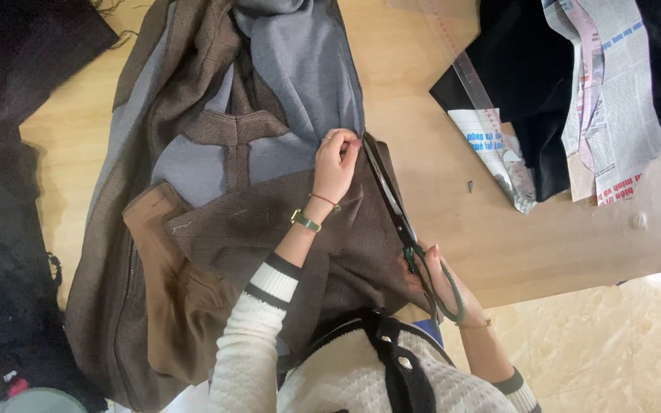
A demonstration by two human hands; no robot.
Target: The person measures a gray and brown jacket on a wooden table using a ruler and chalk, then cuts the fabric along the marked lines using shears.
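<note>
Fabric point(269, 222) edge is pinched by left hand point(337, 164) on table point(437, 153) | scissors point(403, 226) are gripped by right hand point(430, 271), fingers point(436, 256) through green handles | blades lie just right of left fingertips, along fabric edge | blade tips hidden at the fold.

From my feed the scene is evenly and softly lit, with the table point(437, 99) a warm tan and only faint shadows beside the cloth point(269, 222). The dark fabric point(9, 252) on the left is nearly black, its detail lost. Focus is fair at the centre, softer toward the edges, with mild wide-angle bending there.
</note>
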